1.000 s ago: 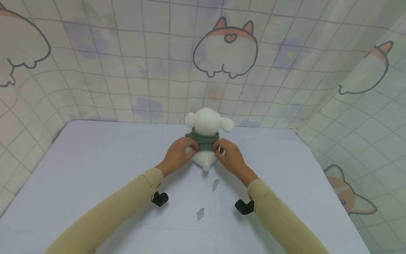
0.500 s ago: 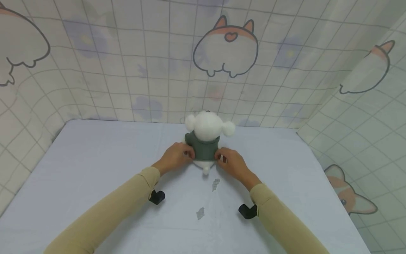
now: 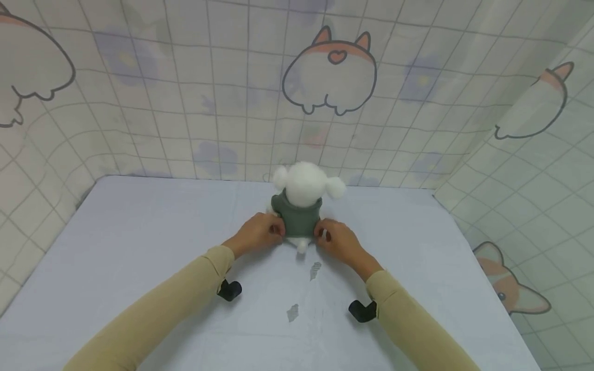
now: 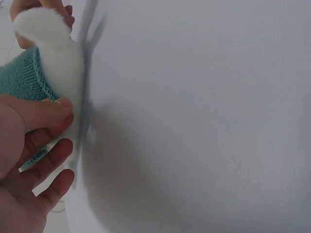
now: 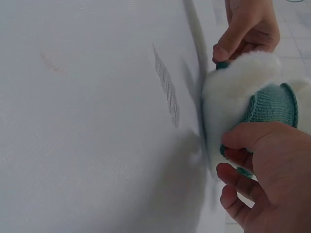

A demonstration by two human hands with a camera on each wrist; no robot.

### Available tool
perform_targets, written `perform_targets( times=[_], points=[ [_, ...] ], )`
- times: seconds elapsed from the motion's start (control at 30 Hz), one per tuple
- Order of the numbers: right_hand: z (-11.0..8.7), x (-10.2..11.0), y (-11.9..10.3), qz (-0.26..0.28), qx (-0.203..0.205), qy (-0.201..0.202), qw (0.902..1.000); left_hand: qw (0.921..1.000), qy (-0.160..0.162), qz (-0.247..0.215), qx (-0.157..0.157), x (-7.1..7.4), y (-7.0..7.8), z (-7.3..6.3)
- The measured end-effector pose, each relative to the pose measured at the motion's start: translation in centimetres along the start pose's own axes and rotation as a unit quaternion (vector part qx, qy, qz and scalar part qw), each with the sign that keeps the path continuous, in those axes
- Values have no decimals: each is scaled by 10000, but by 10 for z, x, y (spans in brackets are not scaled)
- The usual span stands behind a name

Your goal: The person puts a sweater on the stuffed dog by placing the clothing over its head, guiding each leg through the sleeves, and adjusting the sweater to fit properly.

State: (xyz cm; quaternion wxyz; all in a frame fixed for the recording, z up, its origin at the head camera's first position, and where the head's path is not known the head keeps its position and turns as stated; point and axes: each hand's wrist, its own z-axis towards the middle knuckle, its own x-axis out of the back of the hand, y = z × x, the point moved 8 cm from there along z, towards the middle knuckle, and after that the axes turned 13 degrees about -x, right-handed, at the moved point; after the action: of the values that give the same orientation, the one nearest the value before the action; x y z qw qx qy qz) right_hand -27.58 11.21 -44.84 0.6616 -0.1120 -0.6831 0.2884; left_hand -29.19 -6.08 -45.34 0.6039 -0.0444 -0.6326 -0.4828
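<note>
A white plush toy (image 3: 305, 183) with round ears and a small tail sits on the table, its back to me. It wears a green knitted sweater (image 3: 301, 220), whose ribbed hem shows in the left wrist view. My left hand (image 3: 260, 232) pinches the hem at the toy's left side as I see it, thumb against forefinger, other fingers loosely bent. On the opposite side my right hand (image 3: 342, 241) pinches the same hem (image 5: 273, 104) between thumb and forefinger. White fur and the tail show below the sweater. The toy's front is hidden.
The toy sits near the back edge of a white-covered table (image 3: 162, 232). Behind it hangs a checked curtain (image 3: 232, 103) printed with corgis. Two grey patches (image 3: 315, 270) mark the cover in front of the toy. Black wrist mounts (image 3: 363, 311) stick out below both sleeves.
Both hands have drawn the sweater's hem down towards the tail, so the bunched cloth now lies smoother over the back. The toy's head has shifted slightly lower and to the right.
</note>
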Motion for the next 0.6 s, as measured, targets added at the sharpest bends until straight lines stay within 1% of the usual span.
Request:
perform_targets(
  times=[0.13,0.27,0.33,0.4,0.5,0.6],
  points=[
    [3,6,-6,296,106,159,9994,9991,353,-138,169,10,1,-1],
    [7,16,-7,535,51,505,9973,9956,835,-310,296,20,2,0],
    [9,19,-4,620,-147,647,9959,9929,1065,-337,401,23,2,1],
    [12,19,-1,789,-392,671,9938,9900,1256,-380,524,25,4,2],
    [17,14,5,992,-847,457,9904,9867,1394,-451,698,25,7,3],
    [20,8,10,1112,-1192,242,9863,9851,1397,-546,838,24,12,3]
  ],
)
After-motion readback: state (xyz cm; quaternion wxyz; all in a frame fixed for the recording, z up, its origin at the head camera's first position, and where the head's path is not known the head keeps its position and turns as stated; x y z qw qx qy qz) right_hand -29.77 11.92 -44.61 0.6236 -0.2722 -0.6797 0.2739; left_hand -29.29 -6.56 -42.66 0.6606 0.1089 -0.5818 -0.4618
